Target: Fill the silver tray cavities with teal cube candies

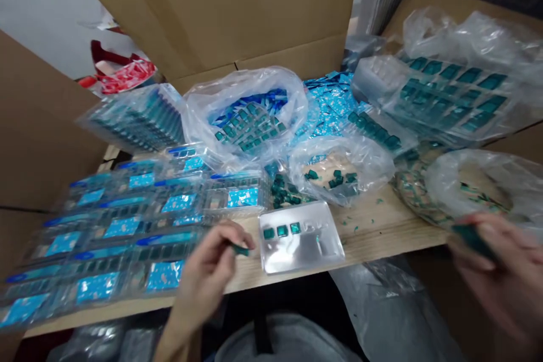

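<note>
My left hand (214, 260) pinches a small teal piece (240, 250) just left of a clear plastic tray (280, 260). Three teal squares (282, 231) sit side by side in the upper slots of that tray; the slots to their right show no teal. At the right, over the table's front edge, my right hand (504, 260) is closed around a larger dark teal piece (473, 240). Motion blurs that hand, and its fingers partly cover the piece. Nearest to it is an open plastic bag (441, 172) with thin scraps inside.
Filled clear packs (127, 226) with blue packets cover the table's left side. Behind the tray stand a bag of loose teal pieces (382, 164) and a larger bag (195, 107) holding teal sheets. Blue packets (331, 99) are heaped farther back. A cardboard box (237, 11) walls off the rear.
</note>
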`<state>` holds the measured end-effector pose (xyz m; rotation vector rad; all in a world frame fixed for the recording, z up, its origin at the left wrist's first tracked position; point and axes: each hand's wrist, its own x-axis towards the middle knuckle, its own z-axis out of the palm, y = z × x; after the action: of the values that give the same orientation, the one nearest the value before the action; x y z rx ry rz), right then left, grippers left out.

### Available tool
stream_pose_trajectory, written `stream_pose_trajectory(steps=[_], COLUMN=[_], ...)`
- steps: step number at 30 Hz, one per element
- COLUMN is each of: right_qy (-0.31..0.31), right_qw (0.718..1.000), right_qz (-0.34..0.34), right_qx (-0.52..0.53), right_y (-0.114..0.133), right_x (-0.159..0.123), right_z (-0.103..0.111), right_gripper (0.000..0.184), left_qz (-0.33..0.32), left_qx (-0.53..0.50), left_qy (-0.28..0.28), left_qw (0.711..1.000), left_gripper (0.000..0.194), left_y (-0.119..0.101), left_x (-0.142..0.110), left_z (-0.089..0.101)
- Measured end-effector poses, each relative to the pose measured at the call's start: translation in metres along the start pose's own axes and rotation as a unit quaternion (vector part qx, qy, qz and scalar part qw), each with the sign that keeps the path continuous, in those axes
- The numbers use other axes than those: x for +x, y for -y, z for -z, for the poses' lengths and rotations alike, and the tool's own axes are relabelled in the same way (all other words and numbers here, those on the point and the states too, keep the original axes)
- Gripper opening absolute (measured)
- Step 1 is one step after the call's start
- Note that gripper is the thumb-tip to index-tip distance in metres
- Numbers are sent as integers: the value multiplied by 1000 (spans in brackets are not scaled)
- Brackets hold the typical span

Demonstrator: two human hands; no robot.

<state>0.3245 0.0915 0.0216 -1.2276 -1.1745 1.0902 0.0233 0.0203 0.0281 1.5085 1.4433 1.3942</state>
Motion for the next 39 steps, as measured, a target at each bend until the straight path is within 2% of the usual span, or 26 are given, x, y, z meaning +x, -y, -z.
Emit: stream_pose_trajectory(steps=[1,3,5,6,7,9,12,16,19,21,24,29,31,34,37,39], right_qy=[-32,-37,50,106,141,173,183,205,230,237,207,170,164,176,194,207], right_qw=[999,995,982,975,971,972,980,975,969,968,974,968,958,934,903,885], right_qz=[5,-73,-144,-143,-132,-78,13,83,84,78,93,179,222,276,327,352], right_qx=[19,56,110,133,143,137,76,14,21,29,9,-50,-77,-140,-200,-225], right_y=[2,5,10,13,16,21,26,26,24,22,19,13,11,9,6,2], right_x=[3,0,-10,-16,-23,-32,-38,-37,-36,-36,-37,-42,-46,-52,-58,-61], right_z=[1,-11,-37,-52,-66,-87,-101,-102,-99,-98,-96,-97,-95,-92,-89,-88], right_gripper=[16,14,17,15,10,8,17,15,19,19,13,15,18,30,46,58], left_qz=[24,72,104,112,119,130,150,148,127,106,65,-13,-33,-49,-90,-93], left_qx=[-44,-123,-210,-255,-293,-336,-318,-261,-211,-165,-89,-2,7,21,48,46], left_qy=[-18,0,31,37,40,43,51,36,44,29,-16,16,28,58,65,68], left_qw=[999,990,972,960,948,932,935,953,968,980,994,1000,999,997,993,992], left_gripper=[13,9,12,14,14,11,12,11,7,9,10,14,22,19,25,29], left_y=[-1,-4,-10,-13,-15,-19,-19,-18,-23,-26,-26,-14,-9,-6,-6,-5], left_x=[2,4,5,5,5,4,-1,-9,-9,-7,-4,-8,-11,-14,-16,-16], left_z=[6,4,-10,-19,-27,-39,-41,-36,-36,-38,-40,-38,-37,-35,-33,-31])
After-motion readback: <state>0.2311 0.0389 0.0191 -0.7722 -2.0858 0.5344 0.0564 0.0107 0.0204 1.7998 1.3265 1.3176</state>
